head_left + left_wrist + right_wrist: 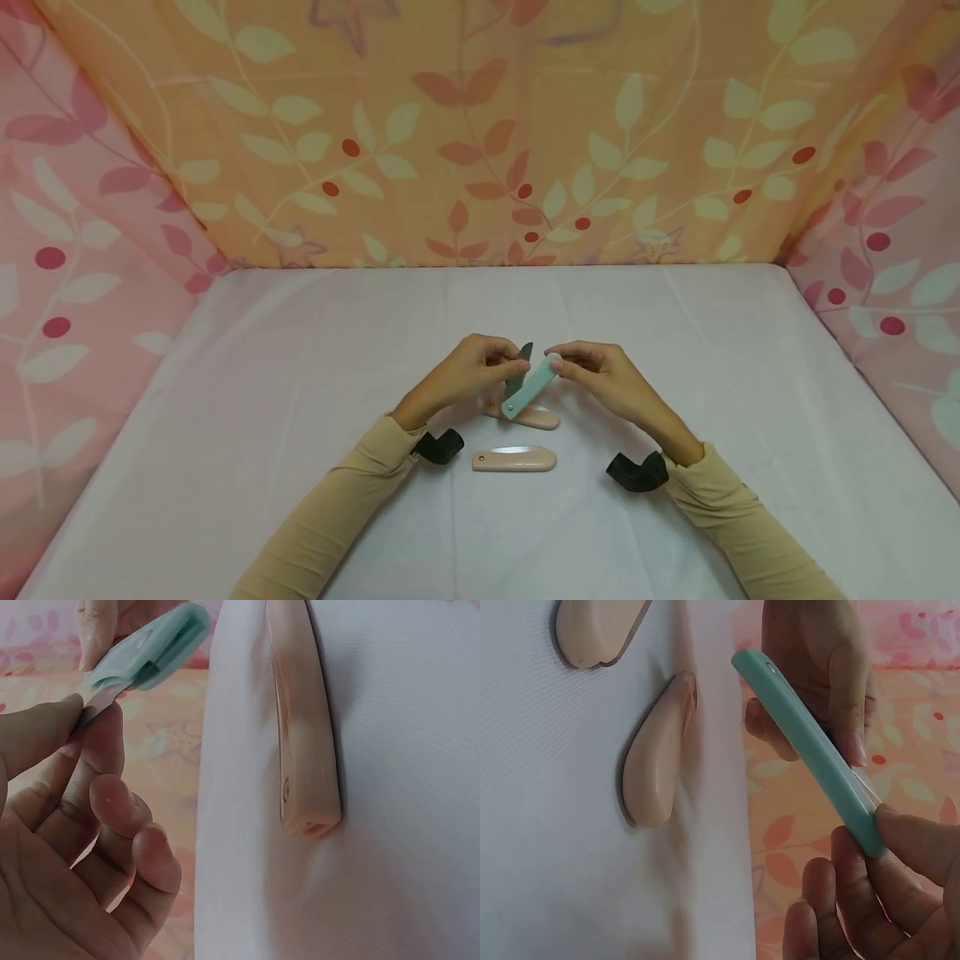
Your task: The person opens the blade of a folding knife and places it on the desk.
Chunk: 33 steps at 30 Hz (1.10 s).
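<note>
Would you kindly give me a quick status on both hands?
Left hand pinches the grey blade. Right hand grips the green handle. Two pink folded knives lie on the white table beneath.

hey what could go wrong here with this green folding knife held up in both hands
The left hand pinches the bare blade while the right hand holds the green handle, so a slip could cut a fingertip. Held above the table, a dropped knife could land on the pink folded knives below.
</note>
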Tool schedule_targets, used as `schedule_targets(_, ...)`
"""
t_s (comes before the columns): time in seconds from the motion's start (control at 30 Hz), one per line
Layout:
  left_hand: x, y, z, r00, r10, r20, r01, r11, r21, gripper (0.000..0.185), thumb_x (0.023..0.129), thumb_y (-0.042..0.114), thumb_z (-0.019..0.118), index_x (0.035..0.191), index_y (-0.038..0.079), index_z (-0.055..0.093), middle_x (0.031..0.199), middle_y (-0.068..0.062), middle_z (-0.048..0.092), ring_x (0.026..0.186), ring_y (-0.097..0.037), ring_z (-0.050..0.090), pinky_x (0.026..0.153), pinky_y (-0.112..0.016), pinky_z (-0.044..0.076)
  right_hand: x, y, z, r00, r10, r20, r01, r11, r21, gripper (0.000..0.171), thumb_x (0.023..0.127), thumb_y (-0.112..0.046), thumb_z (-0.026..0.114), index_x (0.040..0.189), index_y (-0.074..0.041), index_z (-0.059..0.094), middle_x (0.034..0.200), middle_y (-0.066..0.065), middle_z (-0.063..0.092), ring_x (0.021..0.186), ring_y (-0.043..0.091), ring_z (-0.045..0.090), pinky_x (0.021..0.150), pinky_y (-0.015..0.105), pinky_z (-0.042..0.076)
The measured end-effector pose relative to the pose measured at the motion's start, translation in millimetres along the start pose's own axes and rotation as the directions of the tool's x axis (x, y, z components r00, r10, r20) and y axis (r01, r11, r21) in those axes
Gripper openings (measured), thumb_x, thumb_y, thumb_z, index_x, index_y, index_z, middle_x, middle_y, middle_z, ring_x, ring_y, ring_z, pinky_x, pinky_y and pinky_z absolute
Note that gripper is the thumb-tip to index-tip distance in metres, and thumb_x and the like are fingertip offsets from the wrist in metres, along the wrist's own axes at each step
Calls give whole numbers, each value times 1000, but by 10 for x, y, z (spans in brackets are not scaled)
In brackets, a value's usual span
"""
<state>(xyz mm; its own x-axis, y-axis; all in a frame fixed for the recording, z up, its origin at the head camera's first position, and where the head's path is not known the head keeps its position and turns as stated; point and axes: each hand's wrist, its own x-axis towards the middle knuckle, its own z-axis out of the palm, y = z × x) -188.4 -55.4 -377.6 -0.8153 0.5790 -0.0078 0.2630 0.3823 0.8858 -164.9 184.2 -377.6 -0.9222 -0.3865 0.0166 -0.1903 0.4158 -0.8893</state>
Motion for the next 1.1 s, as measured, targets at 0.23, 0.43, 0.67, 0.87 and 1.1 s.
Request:
schedule_targets(0.23, -5, 2, 6, 999, 34, 6, -34, 999, 16, 21, 97, 19, 65, 97, -1, 71, 86, -16, 70, 70, -15, 56, 63, -19, 43, -16, -27, 16, 1000, 15, 9, -16, 1000, 16, 34, 97, -22, 65, 121, 2, 63, 109, 15, 72, 99, 24, 70, 84, 22, 52)
schedule_targets(0.43, -11, 10, 2, 998, 61, -4, -61, 997, 37, 15, 95, 17, 67, 93, 2, 72, 77, -6, 67, 62, -7, 50, 57, -18, 38, -15, -32, 3, 1000, 16, 20, -16, 1000, 16, 28, 96, -19, 66, 117, 0, 64, 102, 14, 74, 97, 26, 71, 83, 23, 52)
schedule_targets(0.67, -17, 23, -29, 994, 90, -63, -87, 995, 57, 14, 95, 17, 67, 92, 4, 72, 77, -4, 68, 64, -9, 54, 59, -18, 42, 11, -8, -22, 999, 30, -14, -29, 1000, 8, 29, 95, -20, 67, 116, 0, 65, 100, 15, 74, 94, 28, 72, 81, 28, 54)
schedule_targets(0.87, -25, 17, -53, 991, 77, -107, -71, 996, 60, 13, 95, 17, 68, 92, 5, 71, 76, -3, 67, 64, -11, 55, 58, -20, 44, 27, 11, -52, 998, 49, -33, -49, 999, 9, 31, 96, -22, 67, 117, 0, 64, 100, 15, 74, 95, 30, 71, 82, 36, 56)
schedule_targets(1.1, -35, 3, -75, 991, 54, -126, -56, 998, -8, 15, 95, 16, 67, 95, 1, 69, 78, -14, 71, 66, -36, 64, 57, -23, 50, 31, 41, -92, 997, 52, -50, -52, 999, 12, 32, 97, -22, 65, 119, 1, 63, 101, 16, 74, 95, 26, 71, 83, 35, 55)
